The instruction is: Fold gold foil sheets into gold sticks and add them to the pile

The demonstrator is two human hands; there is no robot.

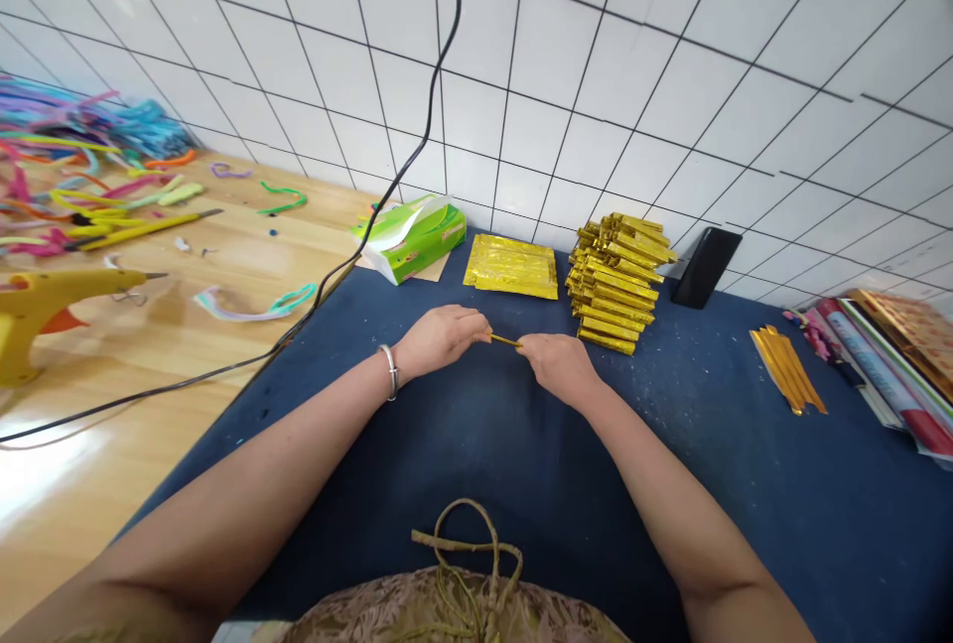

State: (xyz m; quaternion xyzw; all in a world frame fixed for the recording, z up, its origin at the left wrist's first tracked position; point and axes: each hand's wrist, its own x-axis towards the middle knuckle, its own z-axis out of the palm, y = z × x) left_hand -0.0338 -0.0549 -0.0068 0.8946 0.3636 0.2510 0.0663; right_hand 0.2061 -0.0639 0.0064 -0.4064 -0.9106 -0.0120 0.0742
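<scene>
Between my two hands a thin gold foil strip (505, 339) is held level over the dark blue mat (476, 445). My left hand (441, 337), with a silver bangle at the wrist, pinches its left end. On the other end the fingers of my right hand (560, 365) are closed. Only the short middle of the strip shows; the fingers hide the rest. Just beyond my hands lies a flat gold foil stack (510, 266). To its right, folded gold foil bars (614, 281) are piled up, close to my right hand.
A green tissue pack (417, 238) and a black phone (706, 268) stand near the tiled wall. Orange-gold strips (787, 369) and books (885, 375) are at right. On the wooden table at left lie a yellow glue gun (67, 311) and colourful pipe cleaners (89, 177). A black cable (428, 117) crosses the view.
</scene>
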